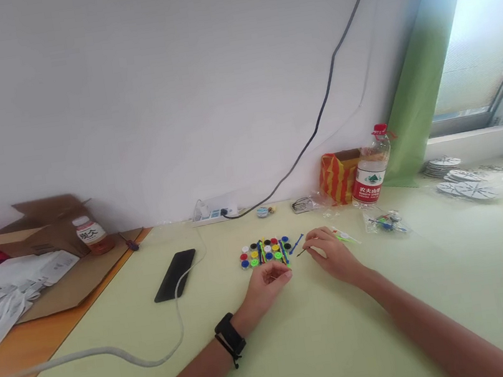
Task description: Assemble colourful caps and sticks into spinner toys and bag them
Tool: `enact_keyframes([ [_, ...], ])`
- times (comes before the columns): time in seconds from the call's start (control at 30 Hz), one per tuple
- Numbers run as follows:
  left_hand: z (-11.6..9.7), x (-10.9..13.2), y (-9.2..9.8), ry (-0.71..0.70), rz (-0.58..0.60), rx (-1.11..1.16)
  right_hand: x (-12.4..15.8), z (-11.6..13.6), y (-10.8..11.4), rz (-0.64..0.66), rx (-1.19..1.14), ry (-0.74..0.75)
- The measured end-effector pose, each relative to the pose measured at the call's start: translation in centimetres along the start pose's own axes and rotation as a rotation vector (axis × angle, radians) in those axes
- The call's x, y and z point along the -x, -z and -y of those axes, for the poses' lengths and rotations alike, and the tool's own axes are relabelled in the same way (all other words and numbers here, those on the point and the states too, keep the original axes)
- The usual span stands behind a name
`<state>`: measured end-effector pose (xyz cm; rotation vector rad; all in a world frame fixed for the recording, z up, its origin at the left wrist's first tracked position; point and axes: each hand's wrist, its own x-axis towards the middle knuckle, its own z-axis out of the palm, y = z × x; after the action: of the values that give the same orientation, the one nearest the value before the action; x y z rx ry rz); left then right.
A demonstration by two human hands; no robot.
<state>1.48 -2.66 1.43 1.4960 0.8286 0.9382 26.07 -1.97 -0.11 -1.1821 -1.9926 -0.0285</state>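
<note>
My right hand (331, 252) pinches a thin dark stick (301, 253) that points left, just above the table. My left hand (268, 282), with a black band at its wrist, is curled with thumb and fingers together; what it holds, if anything, is too small to make out. Just beyond it lie rows of small round discs (267, 249) in red, blue, black, white, yellow and green. Thin coloured sticks lie among them, and a blue stick (296, 243) rests to their right. A green and white piece (346, 235) lies behind my right hand, partly covered by it.
A black phone (174, 275) and a pale cable (179, 319) lie on the left. At the back are a power strip (215, 216), a striped bag (338, 179) and a large water bottle (371, 167). A bag of small parts (386, 223) lies right, near stacked white discs (466, 186).
</note>
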Motion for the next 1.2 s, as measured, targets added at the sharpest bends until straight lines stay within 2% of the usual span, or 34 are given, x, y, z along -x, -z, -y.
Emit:
enact_keyframes([
  [0.13,0.2,0.0,0.0,-0.018,0.01,0.002,-0.1,0.3,0.3,0.012,0.05,-0.025],
  [0.33,0.3,-0.1,0.1,-0.023,0.009,-0.013,0.1,0.9,0.2,0.043,-0.095,-0.065],
  [0.6,0.1,0.0,0.0,-0.047,0.036,-0.033,0.3,0.7,-0.4,0.099,-0.165,-0.086],
  [0.87,-0.2,0.1,-0.1,-0.052,0.06,-0.048,0.6,1.0,-0.6,0.216,-0.132,-0.092],
  [1.07,-0.2,0.1,-0.1,-0.053,0.073,-0.064,0.5,1.0,-0.7,0.188,-0.108,-0.087],
  [1.2,-0.1,0.1,0.0,-0.061,0.085,-0.083,0.6,1.0,-0.8,0.216,-0.084,-0.064],
])
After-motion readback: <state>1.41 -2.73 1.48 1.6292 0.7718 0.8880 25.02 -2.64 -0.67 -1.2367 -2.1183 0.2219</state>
